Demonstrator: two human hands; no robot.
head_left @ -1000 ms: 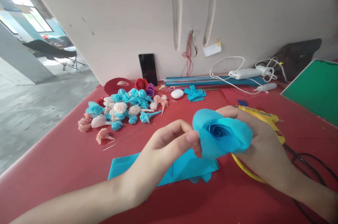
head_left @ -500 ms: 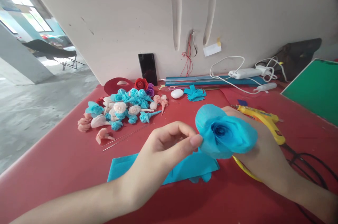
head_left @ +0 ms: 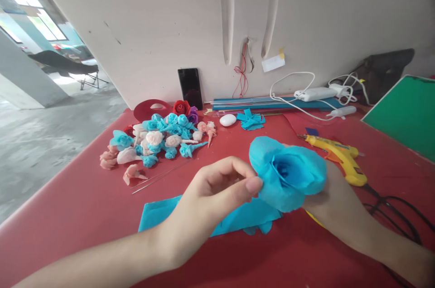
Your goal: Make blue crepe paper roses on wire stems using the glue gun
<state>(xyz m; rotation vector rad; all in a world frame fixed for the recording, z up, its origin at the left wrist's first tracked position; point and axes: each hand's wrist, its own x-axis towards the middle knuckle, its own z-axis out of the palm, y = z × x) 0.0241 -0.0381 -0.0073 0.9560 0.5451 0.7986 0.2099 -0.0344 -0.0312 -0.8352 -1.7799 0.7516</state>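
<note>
A large blue crepe-paper flower [head_left: 288, 172] is held up over the table, its tightly rolled centre facing me. The thumb and fingertips of my left hand [head_left: 227, 188] pinch the left edge of an outer petal. My right hand [head_left: 335, 193] grips the flower from behind and below; most of its fingers are hidden by the petals. Under both hands lies a stack of blue crepe paper [head_left: 163, 215], with small cut pieces [head_left: 261, 228] at its edge. Partly covered by my right hand is a curved yellow object [head_left: 314, 218] that I cannot make out.
A yellow glue gun [head_left: 340, 154] with a black cord lies right. Small paper flowers [head_left: 154, 138] are heaped left, near thin wires [head_left: 152, 182]. Behind are a phone [head_left: 190, 88], a white oval case [head_left: 228, 120], blue strips [head_left: 250, 119], a white power strip [head_left: 314, 94] and a green board [head_left: 404, 111].
The flower has tilted and shifted slightly left and down, with my right hand moving along with it. My left fingertips stay at the petal edge.
</note>
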